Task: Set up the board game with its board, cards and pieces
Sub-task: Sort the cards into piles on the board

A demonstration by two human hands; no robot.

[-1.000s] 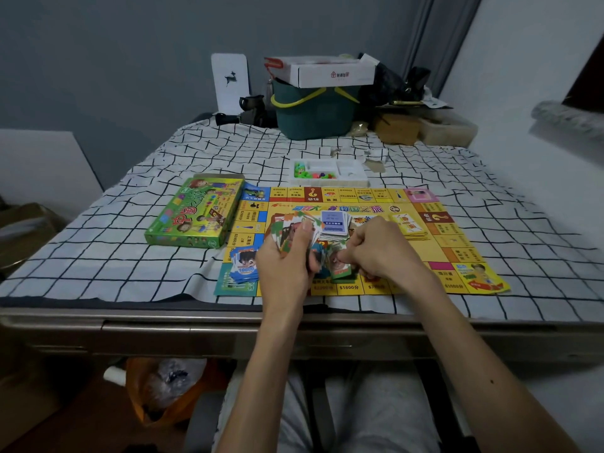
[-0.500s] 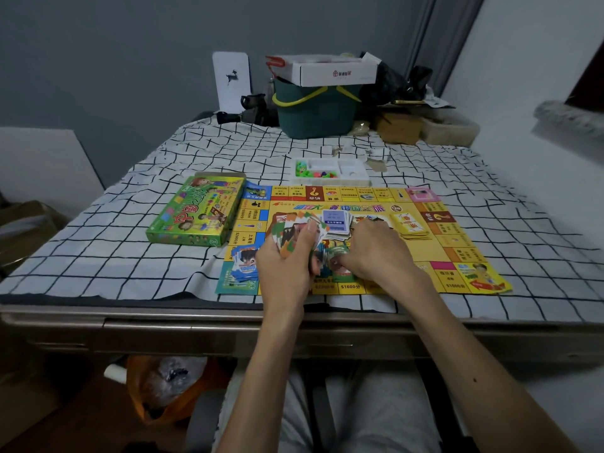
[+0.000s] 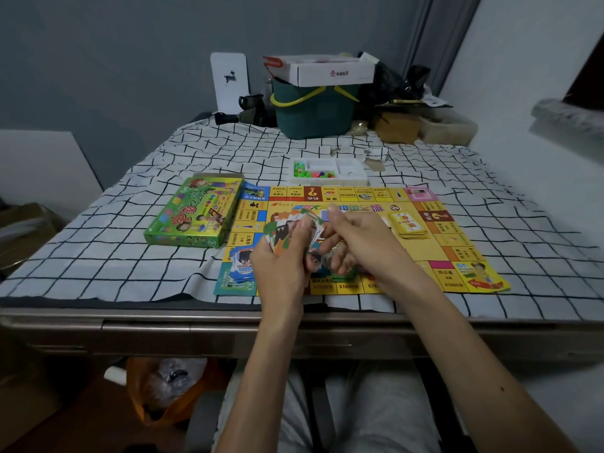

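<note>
Cards (image 3: pixel 287 228) fanned in left grip (image 3: pixel 281 266); right grip's (image 3: pixel 362 243) hold unclear

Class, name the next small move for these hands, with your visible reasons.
Probably the right hand draws one card from the fanned cards gripped by the left hand and lays it on the board: a yellow stack and a blue stack already lie there.
</note>
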